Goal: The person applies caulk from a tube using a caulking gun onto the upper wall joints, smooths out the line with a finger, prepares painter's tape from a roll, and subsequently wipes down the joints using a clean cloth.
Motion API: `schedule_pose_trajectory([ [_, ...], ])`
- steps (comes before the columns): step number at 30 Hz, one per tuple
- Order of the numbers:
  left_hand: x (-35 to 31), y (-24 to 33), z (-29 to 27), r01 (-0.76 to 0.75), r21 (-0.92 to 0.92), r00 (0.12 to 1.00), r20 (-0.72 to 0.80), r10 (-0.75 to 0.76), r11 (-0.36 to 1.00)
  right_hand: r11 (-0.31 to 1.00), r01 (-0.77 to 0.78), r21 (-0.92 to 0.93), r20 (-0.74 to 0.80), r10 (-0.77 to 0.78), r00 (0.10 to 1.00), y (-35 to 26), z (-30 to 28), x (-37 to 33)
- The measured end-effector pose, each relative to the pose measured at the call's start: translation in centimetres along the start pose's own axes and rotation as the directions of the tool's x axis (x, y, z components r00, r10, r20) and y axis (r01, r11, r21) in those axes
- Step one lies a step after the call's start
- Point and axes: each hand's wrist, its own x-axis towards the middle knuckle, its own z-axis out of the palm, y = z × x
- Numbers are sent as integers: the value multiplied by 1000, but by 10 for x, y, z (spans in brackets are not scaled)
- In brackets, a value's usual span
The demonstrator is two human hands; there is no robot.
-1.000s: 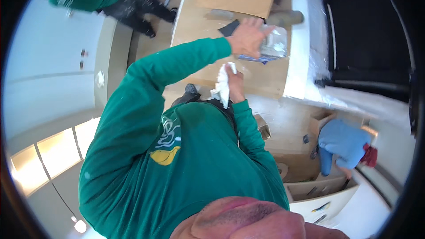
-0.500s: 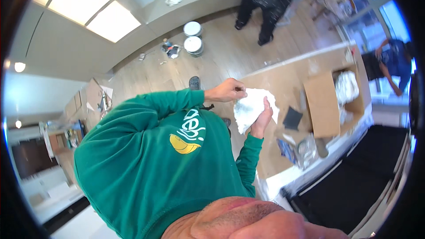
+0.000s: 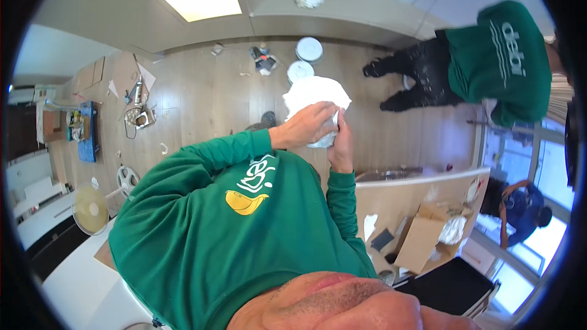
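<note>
Out in front of my chest I hold a bright white piece (image 3: 318, 93) with a ragged, scalloped edge; overexposure hides its material and surface detail. My left hand (image 3: 306, 125) lies across its near side with bent fingers pressed on it. At the near right edge, my right hand (image 3: 341, 143) grips it, with part of the thumb and fingers showing. Both hands nearly meet, and their fingers partly hide the lower part of the piece.
White-lidded buckets (image 3: 309, 49) stand ahead on the wood floor. On the right, a cardboard-covered table (image 3: 397, 194) bears an open cardboard box (image 3: 419, 238). A co-worker in green (image 3: 501, 67) stands at far right, another person (image 3: 523, 208) beyond the table. A pedestal fan (image 3: 90, 209) stands left.
My view has swung away from the table toward the buckets. The white piece has moved up and left, and my left hand now covers more of its near side.
</note>
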Motion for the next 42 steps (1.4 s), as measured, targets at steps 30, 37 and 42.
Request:
schedule_pose_trajectory([
  [30,382,-249,-146,512,-413,2,-876,-482,753,952,11,-307,529,161,833,-169,223,529],
  [37,391,-246,-187,463,-205,378,-835,-401,862,762,454,-463,733,40,679,-193,282,583],
  [42,325,-221,-197,443,-338,232,-851,-470,831,490,850,-196,770,-460,442,-297,427,592],
])
